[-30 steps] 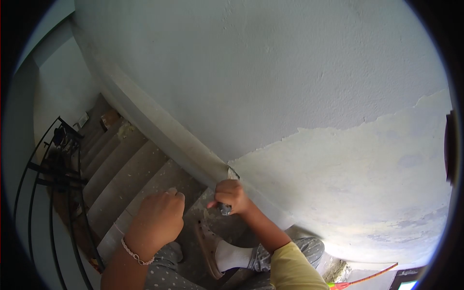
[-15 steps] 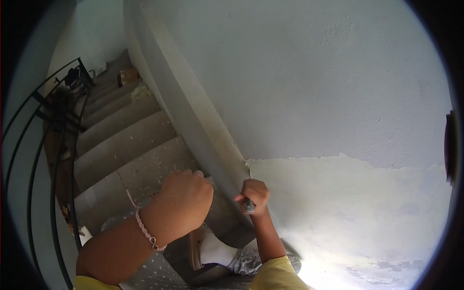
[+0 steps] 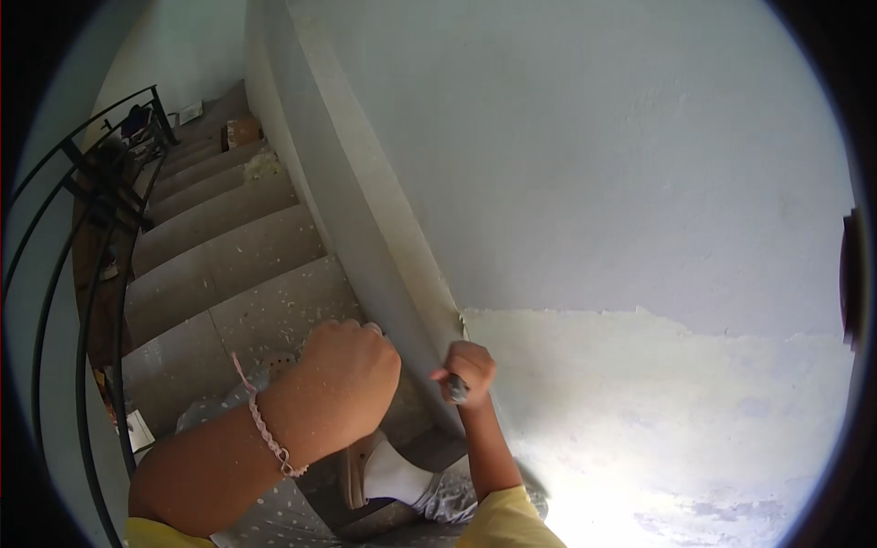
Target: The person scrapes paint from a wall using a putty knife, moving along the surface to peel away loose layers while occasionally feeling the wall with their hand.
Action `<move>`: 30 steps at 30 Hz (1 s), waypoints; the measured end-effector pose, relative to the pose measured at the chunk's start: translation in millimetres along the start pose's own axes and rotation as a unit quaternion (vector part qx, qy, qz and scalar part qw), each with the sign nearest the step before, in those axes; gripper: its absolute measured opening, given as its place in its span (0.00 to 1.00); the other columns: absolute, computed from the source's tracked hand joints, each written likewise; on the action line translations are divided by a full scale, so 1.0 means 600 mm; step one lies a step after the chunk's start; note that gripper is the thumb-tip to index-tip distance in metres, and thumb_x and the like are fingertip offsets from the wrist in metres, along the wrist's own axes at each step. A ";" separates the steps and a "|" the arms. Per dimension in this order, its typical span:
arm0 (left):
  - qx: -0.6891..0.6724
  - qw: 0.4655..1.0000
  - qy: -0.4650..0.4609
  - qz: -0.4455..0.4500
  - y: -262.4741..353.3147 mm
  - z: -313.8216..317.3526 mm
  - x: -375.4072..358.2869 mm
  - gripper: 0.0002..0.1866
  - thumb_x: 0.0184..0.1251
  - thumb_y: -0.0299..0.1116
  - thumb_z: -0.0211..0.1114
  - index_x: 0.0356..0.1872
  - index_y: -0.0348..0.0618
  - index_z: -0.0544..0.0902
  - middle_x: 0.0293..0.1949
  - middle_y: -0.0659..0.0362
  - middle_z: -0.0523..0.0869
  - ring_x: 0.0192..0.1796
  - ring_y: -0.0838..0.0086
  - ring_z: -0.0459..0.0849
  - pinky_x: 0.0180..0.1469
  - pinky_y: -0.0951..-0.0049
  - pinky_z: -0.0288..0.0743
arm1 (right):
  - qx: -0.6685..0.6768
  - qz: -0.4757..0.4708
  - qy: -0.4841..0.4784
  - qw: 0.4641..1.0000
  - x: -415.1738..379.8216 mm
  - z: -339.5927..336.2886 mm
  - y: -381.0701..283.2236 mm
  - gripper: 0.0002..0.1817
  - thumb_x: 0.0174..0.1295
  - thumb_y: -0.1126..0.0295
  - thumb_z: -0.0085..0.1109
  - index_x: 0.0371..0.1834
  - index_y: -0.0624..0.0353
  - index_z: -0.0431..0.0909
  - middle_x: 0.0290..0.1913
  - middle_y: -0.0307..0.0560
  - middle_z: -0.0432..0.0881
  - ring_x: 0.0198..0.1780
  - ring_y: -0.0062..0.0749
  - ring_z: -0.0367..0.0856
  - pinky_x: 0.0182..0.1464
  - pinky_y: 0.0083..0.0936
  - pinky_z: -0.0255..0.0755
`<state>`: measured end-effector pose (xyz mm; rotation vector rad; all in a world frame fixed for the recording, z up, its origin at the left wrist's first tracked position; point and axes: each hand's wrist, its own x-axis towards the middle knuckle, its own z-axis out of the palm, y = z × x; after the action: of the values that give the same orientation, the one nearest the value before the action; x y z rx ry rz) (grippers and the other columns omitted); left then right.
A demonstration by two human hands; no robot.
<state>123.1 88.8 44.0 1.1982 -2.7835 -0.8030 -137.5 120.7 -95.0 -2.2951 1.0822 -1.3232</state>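
Fingers of the right hand are clamped around a tool, its dark, rounded end showing below them; just beyond these fingers, a narrow part of it meets the corner where the sloping ledge joins the wall; to their right spreads a pale patch with a ragged upper edge, bluish-grey paint lying above it; the left hand is raised to the left of the right fingers, apart from them, its back to the camera; its own fingers bend away out of sight, so I cannot tell whether they close on anything; a braided bracelet circles that wrist, one loose end sticking up; beyond the left fingers, stairs scattered with light flakes run down beside the ledge, with a brown box near their far end; a black railing curves along their left side; below the right fingers show a tan shoe, a white sock and a yellow sleeve.
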 end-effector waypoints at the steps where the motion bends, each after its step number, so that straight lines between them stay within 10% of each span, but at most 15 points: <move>1: 0.001 1.000 0.000 0.004 0.002 0.000 0.001 0.04 0.58 0.25 0.62 0.30 0.36 0.84 0.35 0.47 0.86 0.40 0.54 0.89 0.43 0.58 0.83 | -0.011 -0.002 -0.033 0.999 0.007 0.002 0.005 0.28 0.51 0.63 0.79 0.13 0.56 0.63 0.14 0.42 0.63 0.15 0.37 0.67 0.19 0.32 0.55; 13: 0.015 0.999 -0.026 -0.030 -0.011 0.002 -0.003 0.04 0.57 0.25 0.64 0.31 0.35 0.84 0.35 0.48 0.86 0.40 0.56 0.89 0.45 0.58 0.82 | 0.057 0.021 0.035 0.998 0.008 0.004 0.026 0.25 0.47 0.66 0.80 0.17 0.58 0.65 0.18 0.44 0.65 0.18 0.37 0.68 0.21 0.33 0.57; 18: 0.031 0.999 -0.009 -0.023 -0.007 -0.003 0.006 0.04 0.57 0.25 0.64 0.30 0.35 0.85 0.35 0.47 0.87 0.39 0.55 0.89 0.44 0.58 0.82 | -0.012 0.086 0.004 0.996 0.009 -0.029 -0.008 0.22 0.62 0.59 0.73 0.22 0.60 0.71 0.20 0.45 0.73 0.20 0.38 0.72 0.23 0.31 0.64; 23: 0.017 1.000 0.002 -0.016 -0.006 0.003 0.004 0.04 0.57 0.24 0.64 0.29 0.35 0.85 0.34 0.47 0.87 0.39 0.55 0.89 0.44 0.58 0.82 | -0.252 0.122 0.016 0.960 -0.026 -0.079 -0.104 0.12 0.50 0.76 0.76 0.33 0.61 0.79 0.35 0.50 0.82 0.34 0.44 0.80 0.37 0.31 0.74; 30: 0.023 1.000 0.013 -0.015 -0.001 0.008 0.018 0.06 0.57 0.25 0.61 0.28 0.33 0.84 0.35 0.44 0.86 0.41 0.50 0.88 0.46 0.56 0.82 | -0.224 0.347 0.020 0.911 -0.152 -0.090 -0.215 0.16 0.48 0.83 0.75 0.40 0.54 0.88 0.52 0.49 0.80 0.40 0.35 0.85 0.40 0.32 0.80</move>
<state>115.0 83.6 37.4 1.2503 -2.7855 -0.7237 -149.6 281.0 -49.6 -1.8189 2.1331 -0.8893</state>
